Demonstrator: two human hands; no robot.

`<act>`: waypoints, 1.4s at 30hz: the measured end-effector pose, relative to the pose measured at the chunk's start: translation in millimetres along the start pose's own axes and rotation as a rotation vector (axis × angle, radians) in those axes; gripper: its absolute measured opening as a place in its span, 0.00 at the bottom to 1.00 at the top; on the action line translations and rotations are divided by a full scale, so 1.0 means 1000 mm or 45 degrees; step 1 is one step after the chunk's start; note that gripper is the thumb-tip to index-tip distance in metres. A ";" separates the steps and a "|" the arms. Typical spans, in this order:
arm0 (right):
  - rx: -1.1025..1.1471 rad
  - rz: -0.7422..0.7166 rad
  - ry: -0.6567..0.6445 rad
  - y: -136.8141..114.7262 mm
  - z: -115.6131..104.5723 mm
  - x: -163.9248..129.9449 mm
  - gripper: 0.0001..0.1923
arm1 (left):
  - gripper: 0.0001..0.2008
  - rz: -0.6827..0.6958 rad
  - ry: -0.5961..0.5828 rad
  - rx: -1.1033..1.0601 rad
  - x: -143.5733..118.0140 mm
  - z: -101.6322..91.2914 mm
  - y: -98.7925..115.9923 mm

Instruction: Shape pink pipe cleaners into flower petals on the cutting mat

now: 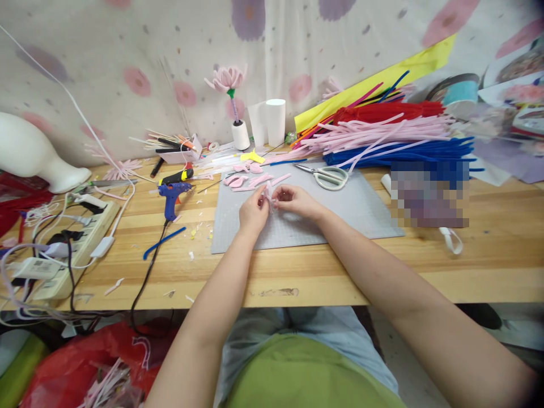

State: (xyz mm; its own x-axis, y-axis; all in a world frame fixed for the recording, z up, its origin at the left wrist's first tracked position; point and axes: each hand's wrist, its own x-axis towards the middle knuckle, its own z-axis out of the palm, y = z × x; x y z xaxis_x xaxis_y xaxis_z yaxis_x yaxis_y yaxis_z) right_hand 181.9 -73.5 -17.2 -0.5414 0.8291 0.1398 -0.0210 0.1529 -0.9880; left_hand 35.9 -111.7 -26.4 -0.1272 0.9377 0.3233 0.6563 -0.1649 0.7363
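Both hands, left hand [254, 211] and right hand [294, 199], pinch one pink pipe cleaner piece [267, 195] above the unmarked grey cutting mat [361, 209].

both hands meet over the grey cutting mat [361, 209]: the left hand [254, 211] and right hand [293, 199] pinch a small pink pipe-cleaner piece [267, 195] between their fingertips, its exact shape hard to tell. just beyond the hands, still on the mat, lie several bent pink pieces [250, 180]. scissors [327, 175] rest on the mat's far right part. off the mat's left edge stands a blue glue gun [172, 195], with a power strip [72, 243] farther left. behind the mat's far right corner, bundles of pink, blue and red pipe cleaners [395, 139] are stacked.
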 end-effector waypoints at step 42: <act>0.713 0.159 1.008 0.011 -0.017 0.016 0.11 | 0.12 0.028 -0.114 0.395 -0.004 0.002 0.011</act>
State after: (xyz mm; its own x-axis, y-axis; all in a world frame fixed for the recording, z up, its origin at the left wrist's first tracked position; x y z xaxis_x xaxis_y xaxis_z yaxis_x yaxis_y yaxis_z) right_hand 187.5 -49.1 -24.6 0.1499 0.9745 -0.1670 -0.5087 -0.0688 -0.8582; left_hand 44.5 -116.6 -20.8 -0.0534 0.9603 0.2736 0.8552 -0.0975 0.5090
